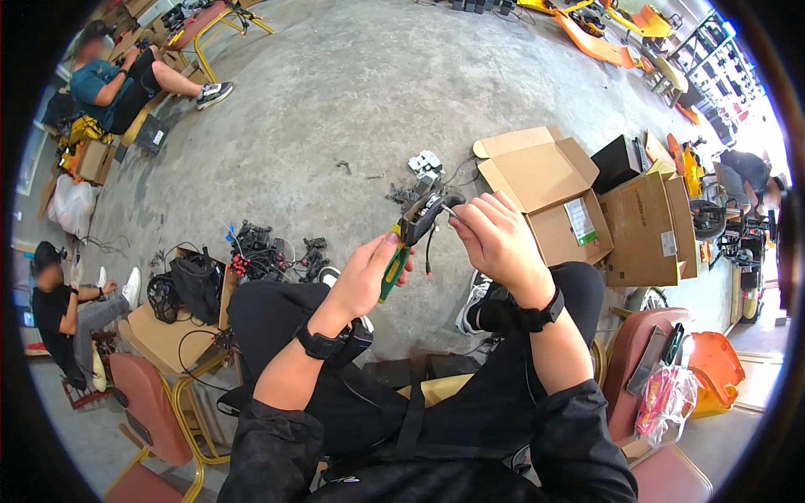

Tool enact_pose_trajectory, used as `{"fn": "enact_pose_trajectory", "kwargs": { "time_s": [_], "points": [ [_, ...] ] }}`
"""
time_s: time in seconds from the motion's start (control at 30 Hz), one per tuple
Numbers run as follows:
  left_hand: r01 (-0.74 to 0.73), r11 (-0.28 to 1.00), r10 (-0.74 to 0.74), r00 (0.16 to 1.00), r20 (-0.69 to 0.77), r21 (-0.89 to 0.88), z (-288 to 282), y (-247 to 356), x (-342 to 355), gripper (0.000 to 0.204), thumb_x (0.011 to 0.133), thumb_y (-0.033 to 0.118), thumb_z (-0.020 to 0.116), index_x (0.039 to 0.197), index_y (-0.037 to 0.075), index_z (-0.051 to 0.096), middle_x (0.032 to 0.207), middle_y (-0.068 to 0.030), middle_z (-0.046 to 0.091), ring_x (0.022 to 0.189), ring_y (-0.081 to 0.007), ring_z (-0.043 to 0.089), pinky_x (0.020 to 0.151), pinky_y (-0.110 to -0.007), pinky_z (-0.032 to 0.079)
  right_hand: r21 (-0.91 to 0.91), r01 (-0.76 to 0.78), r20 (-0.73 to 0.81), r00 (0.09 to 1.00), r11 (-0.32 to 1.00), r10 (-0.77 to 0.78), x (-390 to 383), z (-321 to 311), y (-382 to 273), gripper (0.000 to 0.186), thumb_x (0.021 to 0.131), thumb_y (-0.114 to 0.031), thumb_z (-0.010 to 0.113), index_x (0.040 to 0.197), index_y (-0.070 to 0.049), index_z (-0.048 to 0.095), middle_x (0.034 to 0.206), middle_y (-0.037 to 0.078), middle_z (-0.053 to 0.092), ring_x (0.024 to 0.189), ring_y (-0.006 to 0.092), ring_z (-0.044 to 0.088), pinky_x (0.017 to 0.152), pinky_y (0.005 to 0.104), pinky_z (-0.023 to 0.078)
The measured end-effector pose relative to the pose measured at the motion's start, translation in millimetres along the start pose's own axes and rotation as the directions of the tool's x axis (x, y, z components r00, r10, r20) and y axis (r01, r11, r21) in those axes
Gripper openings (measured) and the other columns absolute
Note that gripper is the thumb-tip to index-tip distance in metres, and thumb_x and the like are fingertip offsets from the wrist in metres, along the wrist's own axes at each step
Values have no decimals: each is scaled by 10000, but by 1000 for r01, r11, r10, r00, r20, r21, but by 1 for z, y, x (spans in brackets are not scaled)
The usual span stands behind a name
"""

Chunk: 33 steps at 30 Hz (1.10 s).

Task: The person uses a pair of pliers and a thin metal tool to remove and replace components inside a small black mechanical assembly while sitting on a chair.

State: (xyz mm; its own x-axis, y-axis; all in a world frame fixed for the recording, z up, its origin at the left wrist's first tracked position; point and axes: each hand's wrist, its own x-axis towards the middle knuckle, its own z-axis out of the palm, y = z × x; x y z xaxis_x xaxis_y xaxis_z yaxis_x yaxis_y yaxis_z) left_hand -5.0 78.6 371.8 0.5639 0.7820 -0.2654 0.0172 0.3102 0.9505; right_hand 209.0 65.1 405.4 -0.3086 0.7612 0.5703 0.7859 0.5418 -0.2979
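My left hand (362, 272) is closed around a tool with a green and yellow handle (392, 275) and a black plastic part (417, 222), held together above the floor between my knees. The handle points down toward me; its far end is hidden behind the black part. A short black cable with a reddish tip (429, 254) hangs from the part. My right hand (501, 239) pinches a thin grey piece (449, 211) at the part's right end. Whether that piece is loose or attached, I cannot tell.
Beyond my hands lies a white and grey mechanism (426, 164). A pile of black cabled parts (264, 251) is at left. An open cardboard box (545, 172) and a standing carton (641, 230) are at right. Chairs (151, 402) flank me. Other people (105, 92) sit at far left.
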Motion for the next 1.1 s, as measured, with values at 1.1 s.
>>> {"fn": "enact_pose_trajectory", "kwargs": {
  "time_s": [1.1],
  "points": [
    [48,962,-39,998,-40,267,-8,10,-8,443,967,368,352,995,-25,553,775,-51,565,672,-122,532,647,-264,441,-51,82,-12,997,995,-82,-5,7,5,233,713,-130,687,646,-88,469,629,25,436,629,200,459,628,329,369]
  ]
}}
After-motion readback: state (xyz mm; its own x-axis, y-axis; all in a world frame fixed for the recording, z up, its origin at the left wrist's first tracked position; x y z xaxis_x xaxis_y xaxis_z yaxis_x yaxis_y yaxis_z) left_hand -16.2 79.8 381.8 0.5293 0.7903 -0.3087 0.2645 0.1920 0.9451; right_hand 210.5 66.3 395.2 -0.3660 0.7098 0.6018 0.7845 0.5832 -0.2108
